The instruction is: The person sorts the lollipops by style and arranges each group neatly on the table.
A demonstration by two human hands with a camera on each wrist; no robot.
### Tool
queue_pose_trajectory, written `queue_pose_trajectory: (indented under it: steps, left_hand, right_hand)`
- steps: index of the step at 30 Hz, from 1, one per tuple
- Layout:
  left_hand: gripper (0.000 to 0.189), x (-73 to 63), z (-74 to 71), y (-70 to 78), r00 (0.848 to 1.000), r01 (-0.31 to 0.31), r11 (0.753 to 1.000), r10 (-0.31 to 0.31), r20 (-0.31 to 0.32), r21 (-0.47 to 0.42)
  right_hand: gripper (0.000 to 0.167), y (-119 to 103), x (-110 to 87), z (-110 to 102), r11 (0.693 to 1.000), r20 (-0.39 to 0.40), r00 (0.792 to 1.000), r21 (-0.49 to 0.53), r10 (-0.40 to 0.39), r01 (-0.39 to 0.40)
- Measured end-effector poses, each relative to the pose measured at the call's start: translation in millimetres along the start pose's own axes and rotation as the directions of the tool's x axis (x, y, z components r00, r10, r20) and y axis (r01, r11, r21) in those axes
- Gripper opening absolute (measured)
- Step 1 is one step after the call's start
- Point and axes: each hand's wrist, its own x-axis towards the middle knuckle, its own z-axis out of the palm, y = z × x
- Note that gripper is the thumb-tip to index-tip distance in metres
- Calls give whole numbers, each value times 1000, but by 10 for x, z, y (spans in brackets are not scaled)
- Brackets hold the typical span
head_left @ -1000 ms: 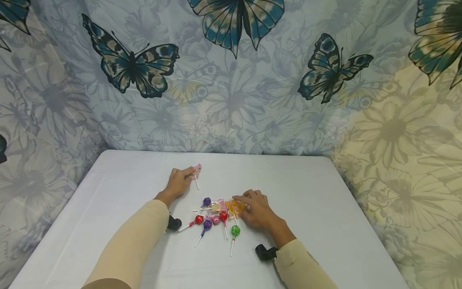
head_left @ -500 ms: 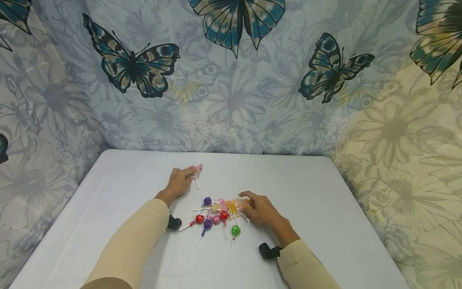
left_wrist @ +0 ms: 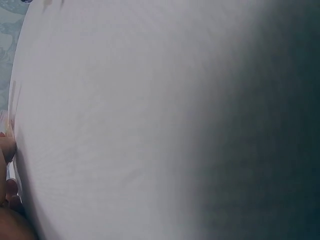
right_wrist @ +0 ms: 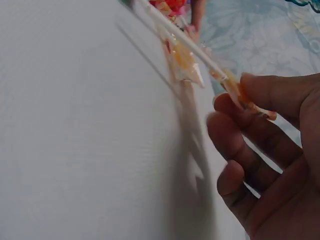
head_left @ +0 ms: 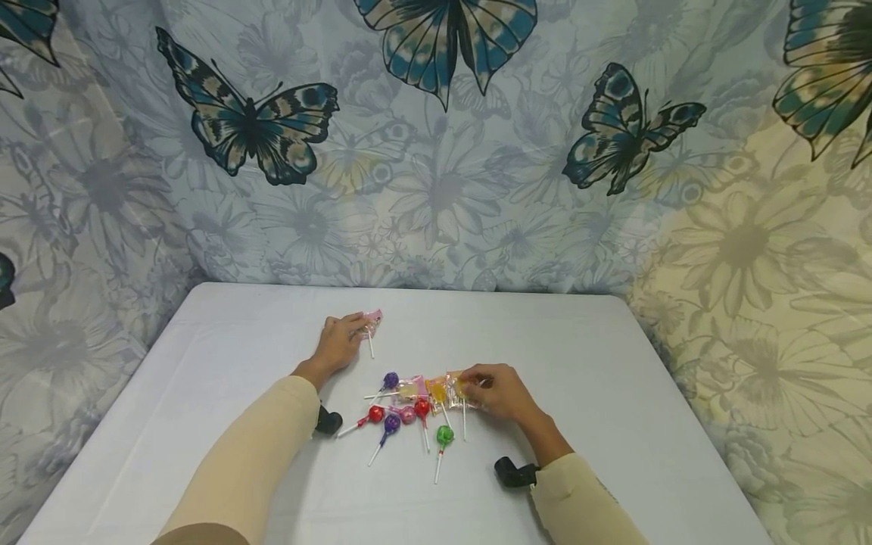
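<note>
At the far side of the table, my left hand [head_left: 335, 342] pinches a lollipop in a clear and pink wrapper [head_left: 372, 324], its white stick pointing toward me. In the left wrist view only some fingers [left_wrist: 7, 150] show at the left edge. My right hand [head_left: 500, 392] pinches a flat orange lollipop [right_wrist: 233, 91] by its wrapper between thumb and forefinger, with its white stick angled away from the fingers. Beside it lies another orange lollipop [head_left: 438, 391] in clear wrap. A pale wrapped lollipop [head_left: 409, 389] with a pink edge adjoins that one.
In the middle of the white table [head_left: 579, 356] lie round lollipops: red [head_left: 375, 414], a second red [head_left: 422, 407], purple [head_left: 391, 424], another purple [head_left: 390, 380], pink [head_left: 407, 414] and green [head_left: 445, 434]. A butterfly-patterned wall covering [head_left: 443, 189] stands behind the table.
My right hand has drawn back to the right from the orange lollipops and now pinches one, its stick showing below the hand. The left hand has stayed in place.
</note>
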Motion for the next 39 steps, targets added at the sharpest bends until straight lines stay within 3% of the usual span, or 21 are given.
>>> queue_pose_trajectory:
  steps: [11,16,19,24,39]
  left_hand:
    - [38,-6,43,-10,999,-37,999,37,-13,-3]
    - [37,-35,50,11,997,-66,998,65,-38,-22]
    - [37,-33,45,11,998,-52,998,52,-35,-25]
    - [38,-5,21,4,1000,-9,1000,9,-8,-20]
    - [39,-9,12,0,1000,10,1000,-10,8,-26]
  right_hand:
    - [19,-141,217,-165,981,-63,997,186,-41,52]
    - [21,-375,287,-266,976,-69,997,208,-45,59]
    - [21,-488,337,-307,972,-72,995,223,-62,77]
    - [22,-321,552,-207,967,-95,993,236,-75,96]
    - [23,-236,1001,53,959,-39,996,273,86,-72]
